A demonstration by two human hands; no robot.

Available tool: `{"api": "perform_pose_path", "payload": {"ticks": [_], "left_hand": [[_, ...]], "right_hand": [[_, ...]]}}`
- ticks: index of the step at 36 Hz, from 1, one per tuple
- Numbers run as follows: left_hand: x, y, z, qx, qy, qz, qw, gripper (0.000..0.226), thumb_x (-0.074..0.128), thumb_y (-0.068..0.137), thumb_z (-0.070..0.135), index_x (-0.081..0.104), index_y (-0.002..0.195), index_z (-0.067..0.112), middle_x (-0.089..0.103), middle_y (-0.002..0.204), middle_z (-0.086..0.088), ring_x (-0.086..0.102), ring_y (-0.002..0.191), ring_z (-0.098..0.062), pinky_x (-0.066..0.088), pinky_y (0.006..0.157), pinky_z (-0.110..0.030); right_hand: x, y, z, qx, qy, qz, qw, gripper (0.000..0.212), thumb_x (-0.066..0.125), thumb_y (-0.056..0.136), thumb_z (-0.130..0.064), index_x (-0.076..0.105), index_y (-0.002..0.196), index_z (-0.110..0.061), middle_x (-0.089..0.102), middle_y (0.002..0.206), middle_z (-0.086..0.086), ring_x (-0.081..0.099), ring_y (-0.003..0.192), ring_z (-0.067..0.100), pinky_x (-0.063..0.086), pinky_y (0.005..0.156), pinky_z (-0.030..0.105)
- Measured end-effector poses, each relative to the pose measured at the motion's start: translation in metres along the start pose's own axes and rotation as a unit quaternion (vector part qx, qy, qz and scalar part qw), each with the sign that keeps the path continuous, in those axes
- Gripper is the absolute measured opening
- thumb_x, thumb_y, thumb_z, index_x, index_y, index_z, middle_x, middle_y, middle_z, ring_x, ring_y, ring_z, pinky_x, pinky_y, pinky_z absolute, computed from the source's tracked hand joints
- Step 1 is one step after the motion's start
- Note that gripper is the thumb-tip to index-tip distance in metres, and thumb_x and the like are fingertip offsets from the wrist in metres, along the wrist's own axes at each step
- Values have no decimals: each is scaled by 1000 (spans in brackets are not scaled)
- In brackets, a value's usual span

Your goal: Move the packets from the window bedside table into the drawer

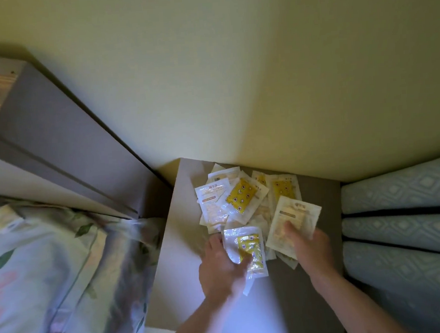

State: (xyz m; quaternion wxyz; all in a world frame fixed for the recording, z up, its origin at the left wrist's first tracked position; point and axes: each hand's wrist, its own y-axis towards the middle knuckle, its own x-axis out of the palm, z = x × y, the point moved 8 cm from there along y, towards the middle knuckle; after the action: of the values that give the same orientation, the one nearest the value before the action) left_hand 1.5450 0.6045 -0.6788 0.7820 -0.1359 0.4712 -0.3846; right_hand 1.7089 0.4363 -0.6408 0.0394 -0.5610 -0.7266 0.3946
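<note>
Worktop: the pale bedside worktop (186, 220) stands against the yellowish wall (234, 75), between the bed on the left and the curtain on the right; its right part lies in shadow.
Packets: a loose heap of packets (244, 203) lies on the far half of the worktop, overlapping one another, some clear with yellow patterned contents, some white or cream with print.
Left hand: the left hand (221, 266) grips a clear packet with a yellow insert (247, 249) at the near edge of the heap, thumb over its face, fingers along its left edge.
Right hand: the right hand (308, 246) holds a cream packet (294, 221), thumb on top; that packet overlaps others beneath it.
Bed: a floral pillow (44, 267) and rumpled bedding fill the lower left, close beside the worktop's left edge.
Headboard: a grey headboard (57, 140) runs along the wall behind the pillow.
Curtain: folds of pale blue patterned curtain (402, 222) hang just beside the worktop's right edge.
Obstruction: both forearms cross the near part of the worktop, hiding its front edge.
</note>
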Motion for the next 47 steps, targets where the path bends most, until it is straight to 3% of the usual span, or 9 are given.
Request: {"api": "perform_pose_path", "payload": {"ticks": [9, 12, 17, 25, 29, 35, 38, 43, 47], "left_hand": [[5, -4, -15, 23, -80, 23, 996, 34, 81, 77, 37, 50, 66, 27, 55, 65, 14, 55, 66, -10, 48, 60, -32], [-4, -7, -36, 31, -118, 22, 992, 34, 84, 76, 30, 52, 64, 24, 51, 59, 14, 54, 66, -12, 46, 61, -32], [-26, -19, -61, 8, -129, 11, 992, 30, 83, 81, 21, 58, 70, 32, 69, 76, 7, 55, 64, 0, 40, 59, -10], [-53, -15, -85, 33, -67, -21, 997, 23, 74, 87, 23, 54, 83, 31, 70, 78, 8, 57, 67, -9, 47, 65, -24], [-68, -15, -79, 40, -117, -12, 992, 33, 81, 80, 6, 62, 90, 31, 66, 79, 5, 59, 69, -2, 45, 68, -11], [-66, -12, -72, 76, -64, -37, 994, 27, 81, 81, 12, 66, 84, 33, 63, 75, 37, 61, 71, 5, 46, 65, -12], [-58, -10, -64, 120, -11, -44, 992, 20, 77, 77, 31, 61, 66, 29, 59, 64, 13, 51, 62, -7, 44, 61, -29], [-35, -3, -54, 136, 64, -70, 986, 22, 82, 75, 47, 74, 83, 29, 56, 89, 20, 56, 79, -2, 39, 66, -12], [-16, 2, -49, 124, 32, -87, 988, 31, 83, 76, 46, 76, 95, 22, 56, 112, 14, 62, 94, -14, 51, 83, -27]], "right_hand": [[-25, -17, 55, 22, -26, 27, 999, 11, 76, 87, -36, 75, 87, -26, 77, 83, -12, 74, 84, 14, 59, 78, 38], [-24, -30, 57, 12, -13, 25, 1000, 11, 73, 92, -20, 75, 101, -14, 76, 90, -2, 69, 80, 5, 52, 61, 12], [-16, -47, 66, 20, -9, -12, 1000, 11, 70, 93, -12, 72, 104, -9, 73, 92, 2, 63, 79, 0, 44, 52, 3], [-1, -54, 81, 21, -89, -50, 995, 22, 74, 90, -27, 70, 108, -15, 74, 94, -6, 69, 84, 6, 47, 62, 19], [7, -51, 84, 26, -100, -70, 992, 26, 77, 87, -29, 70, 108, -17, 74, 96, -7, 70, 86, 7, 49, 62, 21], [31, -36, 84, 93, -12, -30, 995, 17, 80, 84, -21, 71, 97, -15, 73, 86, -4, 68, 76, 12, 48, 60, 26], [48, -28, 83, 103, -15, -24, 994, 18, 82, 82, -23, 69, 93, -16, 71, 85, -3, 66, 74, 16, 47, 68, 28], [55, -26, 75, 98, -4, -4, 995, 19, 81, 83, -20, 68, 96, -16, 68, 88, 0, 64, 81, 23, 48, 74, 30], [52, -31, 77, 75, -13, -15, 997, 22, 81, 84, -20, 66, 100, -17, 69, 90, -1, 66, 84, 23, 49, 72, 30]]}}
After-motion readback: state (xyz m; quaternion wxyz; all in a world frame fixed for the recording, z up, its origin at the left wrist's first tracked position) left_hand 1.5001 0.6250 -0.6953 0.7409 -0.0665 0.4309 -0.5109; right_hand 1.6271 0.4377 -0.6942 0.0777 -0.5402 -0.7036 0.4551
